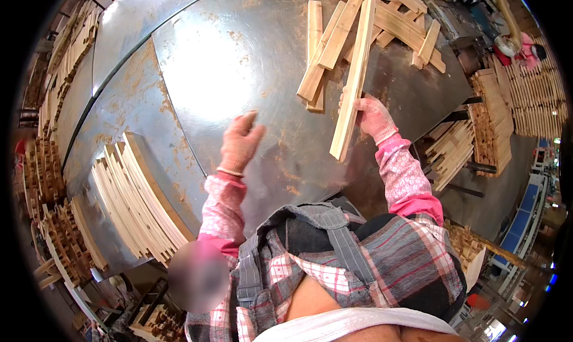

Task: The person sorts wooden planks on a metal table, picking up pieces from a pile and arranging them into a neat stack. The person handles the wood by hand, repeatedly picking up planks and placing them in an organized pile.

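Observation:
My right hand (375,116), in a pinkish work glove, grips a long pale wooden strip (353,82) near its lower part. The strip points away from me, its far end over a loose heap of wooden pieces (341,34). My left hand (240,143), gloved the same way, hovers above the metal table (274,103) with nothing in it and its fingers apart. To the left of that hand, a row of wooden strips (134,192) lies side by side at the table's near left edge.
Stacked wood (493,121) stands off the table's right side, with a bundle of strips (453,151) beside it. More piled wood (68,58) lines the far left. Sawdust (143,73) is scattered over the tabletop. A machine with a hose (506,19) sits at the upper right.

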`<state>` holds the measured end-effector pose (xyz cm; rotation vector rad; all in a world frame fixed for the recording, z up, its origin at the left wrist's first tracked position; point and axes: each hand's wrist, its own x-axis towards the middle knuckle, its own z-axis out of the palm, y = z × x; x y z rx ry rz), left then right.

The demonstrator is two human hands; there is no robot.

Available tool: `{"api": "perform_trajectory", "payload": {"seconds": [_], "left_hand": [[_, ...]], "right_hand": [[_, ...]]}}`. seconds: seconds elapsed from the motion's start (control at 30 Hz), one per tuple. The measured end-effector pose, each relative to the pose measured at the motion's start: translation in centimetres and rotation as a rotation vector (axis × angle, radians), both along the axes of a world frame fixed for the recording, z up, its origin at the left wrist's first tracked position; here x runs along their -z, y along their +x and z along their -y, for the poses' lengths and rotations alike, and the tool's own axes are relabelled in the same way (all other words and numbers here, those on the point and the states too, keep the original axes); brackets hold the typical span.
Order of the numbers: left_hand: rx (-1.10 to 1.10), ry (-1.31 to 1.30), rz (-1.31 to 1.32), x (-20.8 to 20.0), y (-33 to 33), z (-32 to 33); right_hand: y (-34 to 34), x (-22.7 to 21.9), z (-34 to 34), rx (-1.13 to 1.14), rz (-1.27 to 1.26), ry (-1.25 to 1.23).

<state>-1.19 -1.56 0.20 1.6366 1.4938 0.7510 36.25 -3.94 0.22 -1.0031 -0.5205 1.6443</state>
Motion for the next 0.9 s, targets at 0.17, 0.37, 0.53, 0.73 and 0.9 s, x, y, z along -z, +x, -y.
{"api": "perform_trajectory", "payload": {"seconds": [0.17, 0.37, 0.53, 0.73, 0.9], "left_hand": [[0.107, -0.823, 0.693, -2.2, 10.6, 2.1], [0.101, -1.081, 0.912, 0.6, 15.9, 2.8], [0.023, -1.141, 1.049, 1.1, 16.1, 1.6], [-0.109, -1.363, 1.559, 2.4, 16.8, 2.7], [-0.046, -1.420, 1.914, 3.4, 16.3, 3.2]], "right_hand": [[0.4, -0.3, -1.6, -0.141, -0.208, 0.039], [2.3, 3.0, -1.7, -0.092, -0.284, -0.154], [2.0, 0.9, -1.1, -0.303, 0.183, -0.315], [2.1, -1.1, -1.9, -0.384, 0.248, -0.225], [0.6, -1.4, -2.7, -0.211, 0.274, -0.321]]}}
